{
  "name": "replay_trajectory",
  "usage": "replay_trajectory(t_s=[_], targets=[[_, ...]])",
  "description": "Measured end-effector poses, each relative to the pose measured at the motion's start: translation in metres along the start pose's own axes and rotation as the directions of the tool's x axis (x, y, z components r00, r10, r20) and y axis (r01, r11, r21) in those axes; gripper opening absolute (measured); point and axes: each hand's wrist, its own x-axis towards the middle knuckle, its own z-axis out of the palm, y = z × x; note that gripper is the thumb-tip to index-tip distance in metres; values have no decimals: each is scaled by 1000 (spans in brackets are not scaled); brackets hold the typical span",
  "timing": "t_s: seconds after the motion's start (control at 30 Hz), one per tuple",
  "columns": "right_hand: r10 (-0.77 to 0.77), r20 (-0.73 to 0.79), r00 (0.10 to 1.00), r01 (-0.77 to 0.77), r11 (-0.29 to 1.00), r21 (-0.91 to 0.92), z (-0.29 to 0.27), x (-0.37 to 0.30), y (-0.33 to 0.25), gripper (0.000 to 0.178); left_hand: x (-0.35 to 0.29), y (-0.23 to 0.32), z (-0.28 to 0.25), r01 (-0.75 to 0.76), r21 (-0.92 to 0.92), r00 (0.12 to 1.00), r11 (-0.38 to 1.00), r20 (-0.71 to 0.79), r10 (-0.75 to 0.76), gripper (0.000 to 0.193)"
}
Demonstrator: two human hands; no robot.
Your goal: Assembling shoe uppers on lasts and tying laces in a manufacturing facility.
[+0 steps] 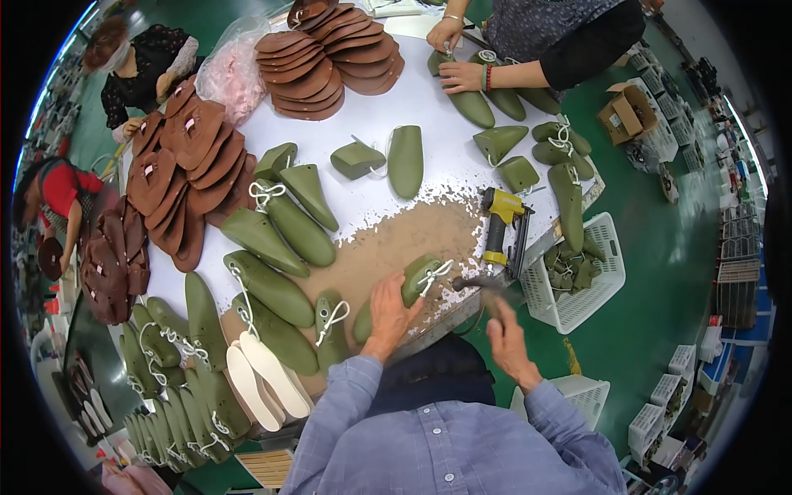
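My left hand point(389, 315) presses on a green shoe last point(422, 279) tied with white cord, at the table's near edge. Closed round the handle of a hammer point(472, 283), my right hand point(506, 340) is just right of that last; the hammer's dark head is beside the last, and its handle is smeared by motion. A yellow and black staple gun point(500, 227) lies a little farther off to the right. Several green lasts point(280, 285) with white cords lie to the left of my left hand, with pale insoles point(262, 381) near the front edge.
The white-topped table point(371, 210) has a worn brown patch. Stacks of brown leather uppers point(186, 161) cover its left side. A co-worker's hands point(458, 70) touch lasts at the far right. White crates point(569, 276) stand right of the table. Two other people are at the left.
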Motion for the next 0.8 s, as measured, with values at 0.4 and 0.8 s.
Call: replay_trajectory(t_s=[0.4, 0.8], targets=[[-59, -18, 998, 60, 995, 81, -20, 54, -56, 41, -4, -1, 2, 2, 51, 1000, 999, -25, 0, 54], [23, 171, 985, -5, 995, -104, -10, 77, -26, 38, 1, -4, -7, 73, 128, 997, 989, -44, -67, 56]])
